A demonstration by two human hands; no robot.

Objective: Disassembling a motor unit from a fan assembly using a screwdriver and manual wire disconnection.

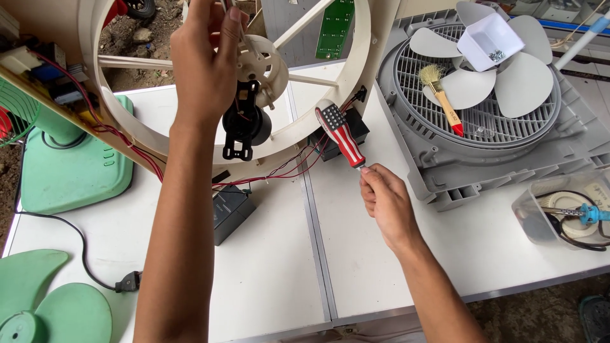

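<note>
The left hand (203, 60) reaches up from the near edge of the table (267, 279) and closes around a spoke of the cream fan frame (127, 121), just beside the round hub (264, 60). This frame stands upright over the far middle of the table. A black motor (244, 124) hangs below the hub, right under the left hand, and red and black wires (286, 168) trail from it down to a dark box (230, 209) on the table.

The right hand (386, 203) sits lower and nearer the middle seam of the table, well apart from the left. Its fingertips pinch the metal end of a screwdriver (340, 133) with a red, white and blue handle, whose butt points up and away toward the lower rim of the frame.

Toward the far right corner lies a grey grille housing (438, 165) carrying a grey fan blade (521, 79), a small brush (440, 95) and a white tray (489, 38) of small hardware, too small to tell apart. A clear tub (540, 216) near the right edge holds coiled cable and a blue tool, both partly cut off. A green fan base (70, 171) and green blade (44, 305) sit at the left edge, the blade cropped. The screwdriver's tip is hidden inside the fingers.
</note>
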